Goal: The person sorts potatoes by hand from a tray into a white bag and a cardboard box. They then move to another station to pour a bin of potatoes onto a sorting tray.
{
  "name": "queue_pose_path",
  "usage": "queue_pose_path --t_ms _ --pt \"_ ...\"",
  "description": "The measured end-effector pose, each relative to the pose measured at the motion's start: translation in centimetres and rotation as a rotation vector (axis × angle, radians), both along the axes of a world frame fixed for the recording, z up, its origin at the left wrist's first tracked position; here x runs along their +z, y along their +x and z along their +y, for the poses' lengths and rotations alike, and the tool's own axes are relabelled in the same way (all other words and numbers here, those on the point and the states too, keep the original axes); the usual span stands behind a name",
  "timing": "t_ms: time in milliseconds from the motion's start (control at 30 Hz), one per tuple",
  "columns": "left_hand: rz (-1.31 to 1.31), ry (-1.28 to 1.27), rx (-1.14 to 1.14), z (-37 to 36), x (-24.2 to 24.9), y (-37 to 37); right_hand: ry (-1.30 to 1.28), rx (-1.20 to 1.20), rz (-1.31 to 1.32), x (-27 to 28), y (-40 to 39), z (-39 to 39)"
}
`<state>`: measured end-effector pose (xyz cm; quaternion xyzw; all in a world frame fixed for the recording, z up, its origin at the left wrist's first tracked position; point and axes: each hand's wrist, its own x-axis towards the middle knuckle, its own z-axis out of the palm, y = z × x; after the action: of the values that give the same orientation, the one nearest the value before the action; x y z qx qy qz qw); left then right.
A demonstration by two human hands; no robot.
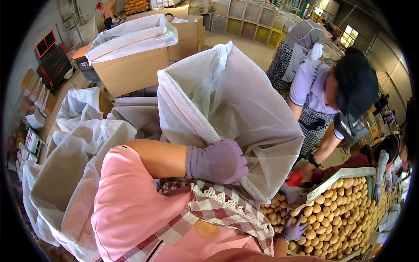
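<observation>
My left hand (218, 161), in a purple knitted glove, is closed over the near rim of a large box lined with thin white fabric (257, 105). The box is tilted, with its mouth towards me and folds of liner inside. My right hand (293, 229), also gloved in purple, lies with fingers spread at the edge of many brown oval fruits, like kiwifruit (336, 214). These fill a sloping sorting table with a metal-edged side (327, 185). More of the same fruit (275, 209) lies beside the tilted box's lower corner.
Lined cartons (131, 65) stand behind and to my left, with more white-lined boxes (61, 174) close beside me. A co-worker in a black cap (355, 81) leans in across the table, a red-gloved hand (296, 178) near the fruit. Stacked crates (242, 26) line the back.
</observation>
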<state>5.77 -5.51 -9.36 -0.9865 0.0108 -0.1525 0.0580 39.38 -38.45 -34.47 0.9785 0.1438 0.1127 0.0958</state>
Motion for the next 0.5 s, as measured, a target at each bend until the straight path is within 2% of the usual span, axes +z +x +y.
queue_pose_path --t_ms 200,500 --pt "0.025 -0.025 -0.053 0.1 -0.1 0.3 -0.005 -0.059 0.109 0.0 -1.3 0.9" --pt "0.137 -0.215 -0.154 0.5 -0.6 4.3 0.155 0.095 -0.098 -1.5 -1.6 -0.5"
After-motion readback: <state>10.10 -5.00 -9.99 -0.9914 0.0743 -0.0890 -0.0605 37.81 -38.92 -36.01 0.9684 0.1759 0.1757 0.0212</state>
